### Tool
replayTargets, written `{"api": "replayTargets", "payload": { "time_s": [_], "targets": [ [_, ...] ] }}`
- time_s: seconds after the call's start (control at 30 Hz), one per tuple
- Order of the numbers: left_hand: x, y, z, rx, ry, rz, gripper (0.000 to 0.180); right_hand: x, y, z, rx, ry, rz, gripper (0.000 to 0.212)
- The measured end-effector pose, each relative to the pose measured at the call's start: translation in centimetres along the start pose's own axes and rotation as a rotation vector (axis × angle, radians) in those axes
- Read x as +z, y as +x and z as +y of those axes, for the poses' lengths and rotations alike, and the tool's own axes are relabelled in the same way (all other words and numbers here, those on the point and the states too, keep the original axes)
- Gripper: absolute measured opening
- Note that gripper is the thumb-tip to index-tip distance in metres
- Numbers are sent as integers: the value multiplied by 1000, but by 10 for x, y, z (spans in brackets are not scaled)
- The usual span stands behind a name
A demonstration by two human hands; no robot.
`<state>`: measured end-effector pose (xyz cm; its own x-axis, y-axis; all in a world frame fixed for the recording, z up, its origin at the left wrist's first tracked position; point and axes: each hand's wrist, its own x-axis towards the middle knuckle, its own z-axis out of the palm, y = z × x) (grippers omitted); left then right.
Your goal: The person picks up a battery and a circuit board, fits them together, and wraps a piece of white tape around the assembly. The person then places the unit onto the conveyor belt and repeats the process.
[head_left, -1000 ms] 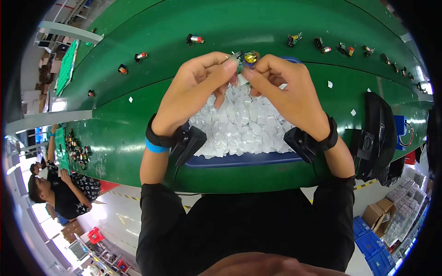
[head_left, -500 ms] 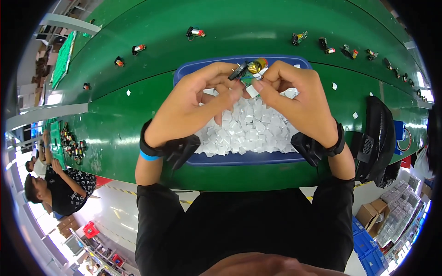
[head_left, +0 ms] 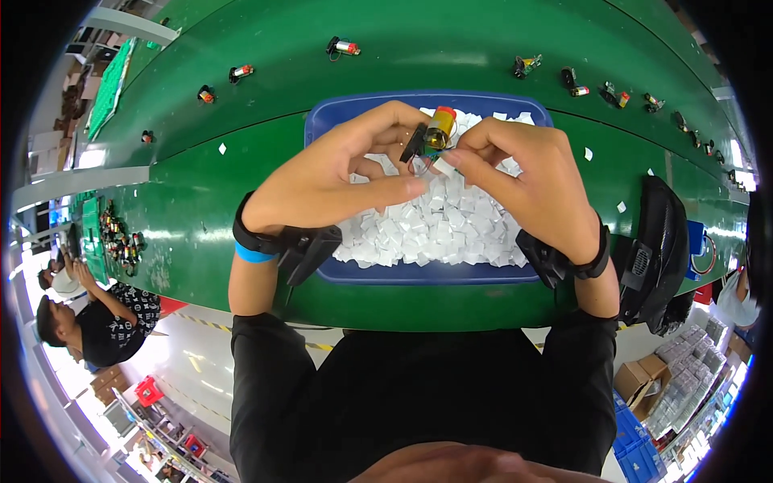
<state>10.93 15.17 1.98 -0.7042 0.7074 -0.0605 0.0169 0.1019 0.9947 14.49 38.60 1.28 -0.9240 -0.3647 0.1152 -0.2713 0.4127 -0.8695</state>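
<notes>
Both hands, the left hand [head_left: 338, 177] and right hand [head_left: 527, 181], pinch a small brass motor [head_left: 437, 133] above the blue tray [head_left: 354, 270] of white pieces [head_left: 451, 229] at the green surface's [head_left: 201, 217] near edge.

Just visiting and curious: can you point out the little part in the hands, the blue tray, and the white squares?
small brass-and-red part [head_left: 439, 129], head view, on its brass body.
blue tray [head_left: 427, 274], head view, on its near rim.
white squares [head_left: 451, 229], head view, middle of the pile.
</notes>
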Motion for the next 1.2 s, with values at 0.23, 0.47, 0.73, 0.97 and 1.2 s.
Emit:
{"api": "replayTargets", "payload": {
  "time_s": [0.23, 0.47, 0.73, 0.97, 1.2],
  "targets": [
    [-17, 3, 2, -123, -101, -24, 27, -3, -1, -9, -221, -197, 152, 14],
    [-7, 8, 5, -122, -227, 96, 25, -3, -3, -8, -614, -637, 324, 17],
    [2, 2, 4, -8, 180, 215, 25, -4, 0, -2, -272, -454, 305, 15],
    [3, 1, 9, -9, 226, 199, 26, -12, 3, -9, -354, -398, 340, 24],
    [22, -1, 10, 38, 312, 226, 20, -11, -1, 0, -376, -277, 204, 35]
  ]
}}
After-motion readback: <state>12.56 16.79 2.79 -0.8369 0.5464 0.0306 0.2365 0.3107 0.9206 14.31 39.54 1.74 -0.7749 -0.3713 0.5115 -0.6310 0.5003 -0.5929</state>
